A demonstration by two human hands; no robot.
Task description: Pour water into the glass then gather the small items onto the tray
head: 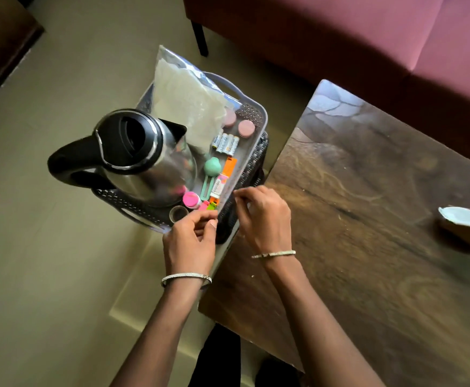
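Note:
A grey plastic tray (252,113) rests on a dark woven stool (256,163). On the tray stand a steel kettle (155,169) with a black handle and its lid open, and a small glass (178,214). Near them lie a clear plastic bag (183,90), several batteries (226,143), two pink round caps (246,128), a mint green piece (212,166), an orange tube (228,167) and a pink-capped jar (191,199). My left hand (190,241) curls at the tray's near corner, fingertips by tiny coloured bits (211,205). My right hand (263,219) pinches at the tray's right rim.
A dark wooden table (368,219) fills the right side, with a white-edged brown object (465,222) at its far right edge. A maroon sofa (368,32) stands behind. Beige floor lies to the left, and the stool touches the table's left edge.

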